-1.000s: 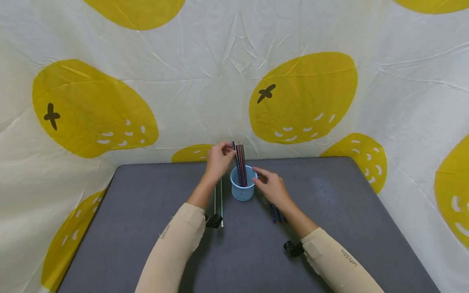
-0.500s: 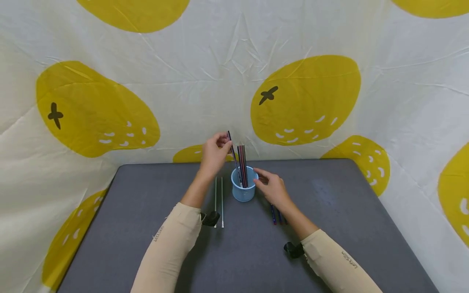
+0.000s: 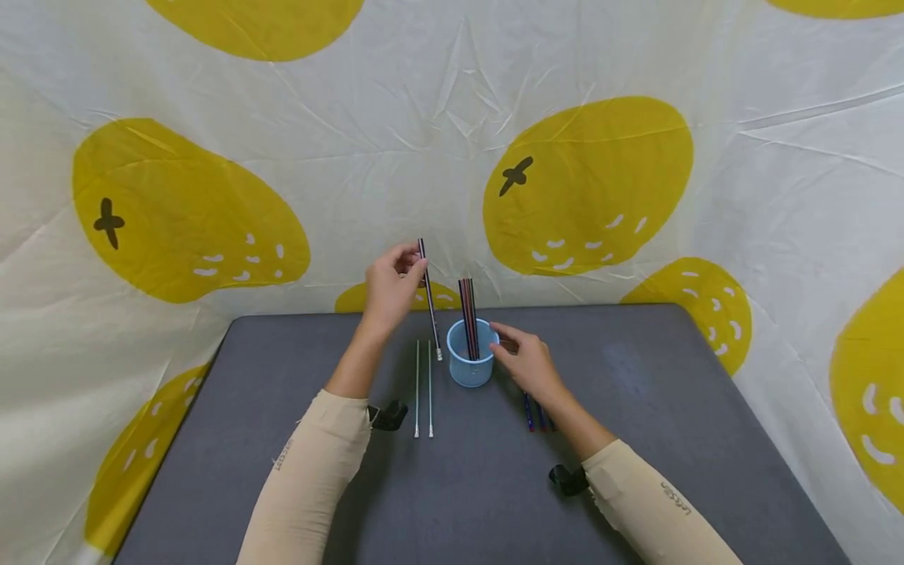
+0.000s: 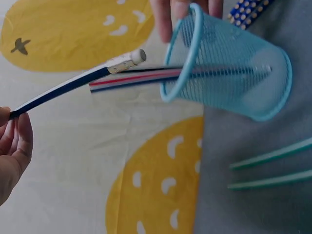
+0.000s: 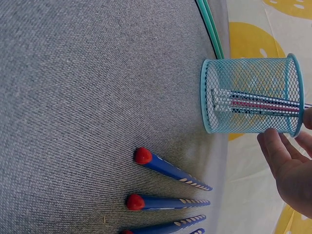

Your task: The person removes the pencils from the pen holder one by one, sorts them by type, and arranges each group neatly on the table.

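Observation:
My left hand (image 3: 390,290) pinches a dark striped pencil (image 4: 68,92) near its upper end. The pencil hangs to the left of a light blue mesh pencil cup (image 3: 471,374), its white eraser end pointing down. Several dark and red striped pencils (image 3: 468,302) stand inside the cup, eraser ends at the bottom in the right wrist view. With thumb and fingers at the rim and side, my right hand (image 3: 526,361) holds the cup's right side. In the left wrist view, the held pencil's eraser overlaps the tops of the pencils in the cup.
Two light green pencils (image 3: 431,392) lie side by side on the grey table (image 3: 282,439), left of the cup. Several blue pencils with red ends (image 5: 170,168) lie under the right forearm. A white cloth with yellow fruit prints (image 3: 395,180) hangs behind.
My left hand has drawn one pencil up out of the cup and carried it left, clear of the rim. The right hand stays at the cup.

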